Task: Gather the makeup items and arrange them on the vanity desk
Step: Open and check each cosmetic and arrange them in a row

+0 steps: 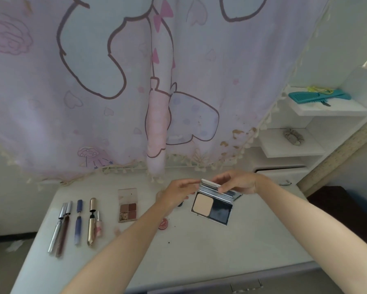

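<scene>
An open powder compact (212,207) lies on the white vanity desk (199,251), its beige powder pan and dark compartment showing. My right hand (237,183) holds the top edge of its raised mirrored lid. My left hand (178,190) touches the lid's left corner with its fingertips. An open eyeshadow palette (127,205) lies left of my hands. Further left, several pen-shaped makeup tubes (78,223) lie side by side in a row. A small red round item (164,224) lies beside my left forearm.
A pink cartoon-print curtain (136,81) hangs behind the desk. White shelves at the right carry a teal comb (318,96) and a grey scrunchie (292,136). A drawer handle (246,286) shows at the desk's front edge.
</scene>
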`<state>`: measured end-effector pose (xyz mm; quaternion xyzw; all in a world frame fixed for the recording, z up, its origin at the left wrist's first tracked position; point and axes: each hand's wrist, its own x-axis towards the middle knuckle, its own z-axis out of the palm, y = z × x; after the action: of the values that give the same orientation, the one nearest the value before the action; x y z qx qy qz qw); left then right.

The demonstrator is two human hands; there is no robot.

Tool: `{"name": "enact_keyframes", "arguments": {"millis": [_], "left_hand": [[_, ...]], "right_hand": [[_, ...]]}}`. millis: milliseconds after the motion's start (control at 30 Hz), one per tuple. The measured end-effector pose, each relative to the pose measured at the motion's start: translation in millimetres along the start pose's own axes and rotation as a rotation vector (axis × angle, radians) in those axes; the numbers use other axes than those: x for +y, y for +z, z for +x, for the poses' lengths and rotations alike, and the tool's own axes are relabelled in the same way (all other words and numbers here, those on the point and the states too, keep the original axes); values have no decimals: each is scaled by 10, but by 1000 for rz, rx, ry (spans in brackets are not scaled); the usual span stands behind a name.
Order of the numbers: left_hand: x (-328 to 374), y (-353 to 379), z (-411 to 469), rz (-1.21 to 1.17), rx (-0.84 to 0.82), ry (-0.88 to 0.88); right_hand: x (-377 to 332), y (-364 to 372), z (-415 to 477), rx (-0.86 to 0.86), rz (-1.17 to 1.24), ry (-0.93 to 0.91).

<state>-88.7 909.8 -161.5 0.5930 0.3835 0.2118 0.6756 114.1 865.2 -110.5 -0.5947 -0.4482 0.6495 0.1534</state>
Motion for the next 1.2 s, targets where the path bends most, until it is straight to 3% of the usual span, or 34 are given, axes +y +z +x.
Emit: {"name": "enact_keyframes", "arguments": {"millis": [267,733,867,1200], "left_hand": [[-316,170,248,53,129,-27],[-857,534,524,27,438,-169],[-930,584,575,98,484,-196],[-975,573,631,-37,511,-238]], "right_hand": [[429,-54,334,11,127,12],[1146,-118,617,522,263,37],[1205,-101,740,551,284,20],[1196,-95,928,588,305,-10]]}}
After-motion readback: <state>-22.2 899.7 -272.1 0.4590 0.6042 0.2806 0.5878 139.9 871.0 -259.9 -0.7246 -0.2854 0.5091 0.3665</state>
